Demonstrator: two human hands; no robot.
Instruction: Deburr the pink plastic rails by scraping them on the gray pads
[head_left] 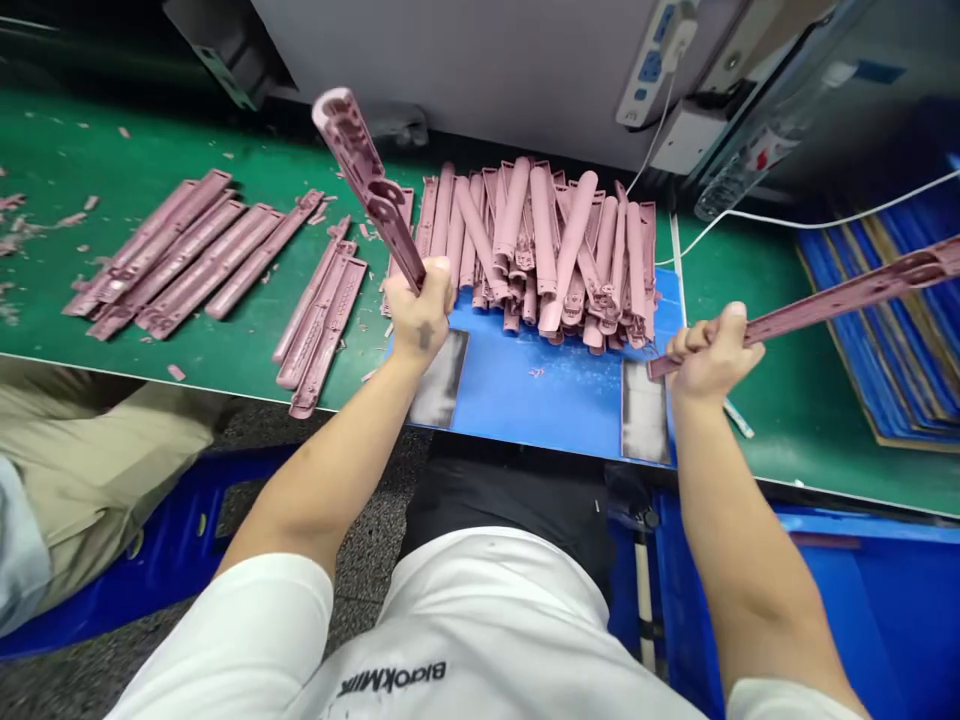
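My left hand (418, 308) is closed round the lower end of a long pink plastic part (367, 180), which tilts up and to the left. Out to the right, my right hand (712, 355) grips a second long pink plastic part (847, 300) near one end; its far end runs out of the picture. Both parts are raised above the bench, and each shows an open, channelled side with a ring-like feature. Between my hands lies a heap of similar pink parts (540, 240) on a blue sheet (540, 400) with a grey pad at each front corner.
More pink parts (187, 250) and scraps lie on the green bench (45, 320) at left. A blue board stack (892, 330), bottle (772, 150), white cable and power strip (651, 65) stand right. A seated person's leg (105, 450) is at left, a blue bin (885, 600) below right.
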